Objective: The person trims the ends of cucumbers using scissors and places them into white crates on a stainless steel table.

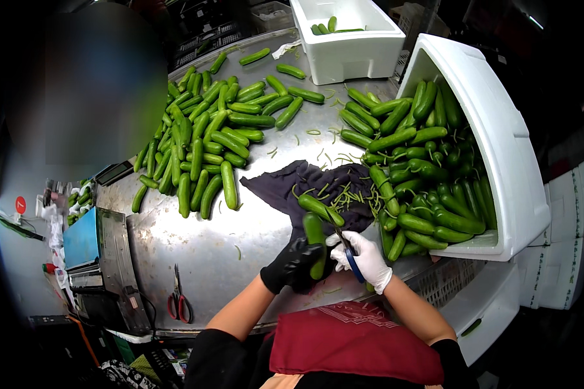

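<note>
My left hand [288, 264], in a black glove, is closed round a green cucumber [314, 233] that stands up lengthwise from the grip, slightly smeared by motion. In a white glove, my right hand [372, 260] holds scissors with blue handles [353, 262]. Their blades point up toward another cucumber [320, 209] with a stem on it, lying at the edge of a dark cloth [276, 185]. Many cut green stems [350, 193] are strewn over that cloth. Whether the blades touch the cucumber I cannot tell.
A big pile of cucumbers [207, 139] covers the metal table's left side. At right, a tipped white foam box [509, 149] spills more cucumbers [428, 168]. Another foam box [350, 55] stands at the back. Red-handled scissors [179, 305] lie near the front edge, beside a scale-like device [120, 266].
</note>
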Demonstrator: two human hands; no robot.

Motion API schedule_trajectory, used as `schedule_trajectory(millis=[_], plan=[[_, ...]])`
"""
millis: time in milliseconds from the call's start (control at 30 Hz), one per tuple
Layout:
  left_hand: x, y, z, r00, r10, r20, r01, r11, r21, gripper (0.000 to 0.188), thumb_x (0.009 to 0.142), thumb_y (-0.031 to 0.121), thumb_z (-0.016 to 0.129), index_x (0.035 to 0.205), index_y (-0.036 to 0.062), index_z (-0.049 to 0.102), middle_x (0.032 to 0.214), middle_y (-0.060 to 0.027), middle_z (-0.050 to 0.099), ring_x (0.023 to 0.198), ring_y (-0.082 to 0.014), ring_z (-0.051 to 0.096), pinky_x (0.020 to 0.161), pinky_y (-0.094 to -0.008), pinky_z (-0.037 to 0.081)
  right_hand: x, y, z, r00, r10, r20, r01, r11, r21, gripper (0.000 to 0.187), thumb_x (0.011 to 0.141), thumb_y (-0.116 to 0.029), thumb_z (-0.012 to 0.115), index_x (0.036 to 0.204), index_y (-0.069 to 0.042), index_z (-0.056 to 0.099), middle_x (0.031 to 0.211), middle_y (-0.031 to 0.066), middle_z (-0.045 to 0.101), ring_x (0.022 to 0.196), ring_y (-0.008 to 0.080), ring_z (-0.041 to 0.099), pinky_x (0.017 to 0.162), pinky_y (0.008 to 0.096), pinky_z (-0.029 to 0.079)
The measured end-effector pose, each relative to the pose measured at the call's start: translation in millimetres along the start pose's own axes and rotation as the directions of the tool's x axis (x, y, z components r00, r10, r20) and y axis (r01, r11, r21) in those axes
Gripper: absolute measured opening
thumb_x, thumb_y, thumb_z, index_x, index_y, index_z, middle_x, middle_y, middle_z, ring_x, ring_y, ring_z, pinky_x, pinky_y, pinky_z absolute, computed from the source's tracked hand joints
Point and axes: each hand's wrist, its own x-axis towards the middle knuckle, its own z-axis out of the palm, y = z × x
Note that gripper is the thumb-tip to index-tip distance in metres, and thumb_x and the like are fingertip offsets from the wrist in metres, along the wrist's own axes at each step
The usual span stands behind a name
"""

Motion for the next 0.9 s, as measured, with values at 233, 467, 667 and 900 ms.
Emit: schedule_trajectory(millis=[233, 467, 667, 900], plan=[[-34, 10, -7, 0.876, -0.466, -0.122, 0.014, 0.277, -0.961, 0.049, 0.093, 0.025, 0.056, 0.136, 0.0050, 0.041, 0.117, -0.0137, 0.061, 0.108, -0.0272, 0.060, 0.097, -0.0437, 0.047, 78, -14, 11, 0.864, -0.504, 0.020, 0.209, 0.321, -0.924, 0.037, 0.073, -0.015, 0.074, 0.106, -0.013, 0.057, 0.085, 0.0117, 0.061, 0.085, 0.0316, 0.060, 0.074, 0.0427, 0.047], [-31, 1, -9, 0.869, -0.367, -0.331, -0.119, 0.495, -0.861, 0.054, 0.093, 0.014, 0.055, 0.141, 0.0051, 0.031, 0.120, -0.0140, 0.059, 0.115, -0.0275, 0.056, 0.101, -0.0397, 0.044, 99, 11, 6, 0.904, -0.418, -0.090, 0.181, 0.566, -0.804, 0.039, 0.073, -0.009, 0.072, 0.109, -0.005, 0.057, 0.095, 0.0179, 0.065, 0.088, 0.0349, 0.064, 0.076, 0.0389, 0.050], [6, 0, 1, 0.908, -0.096, -0.407, -0.061, 0.933, -0.356, 0.038, 0.093, 0.016, 0.054, 0.129, 0.0065, 0.046, 0.114, -0.0089, 0.058, 0.106, -0.0206, 0.056, 0.094, -0.0329, 0.045, 49, -43, 53, 0.948, -0.313, -0.054, 0.227, 0.786, -0.575, 0.049, 0.078, -0.016, 0.077, 0.118, 0.001, 0.056, 0.095, 0.0090, 0.065, 0.087, 0.0113, 0.060, 0.081, 0.0270, 0.049], [46, 32, -17, 0.869, -0.487, -0.085, 0.088, 0.322, -0.943, 0.037, 0.091, 0.029, 0.061, 0.120, 0.0081, 0.051, 0.108, -0.0076, 0.059, 0.105, -0.0211, 0.056, 0.095, -0.0328, 0.045, 12, -49, 19, 0.968, -0.176, -0.180, 0.224, 0.928, 0.296, 0.039, 0.089, -0.002, 0.061, 0.125, 0.002, 0.048, 0.101, 0.0102, 0.065, 0.081, 0.0094, 0.060, 0.068, 0.0239, 0.052]])
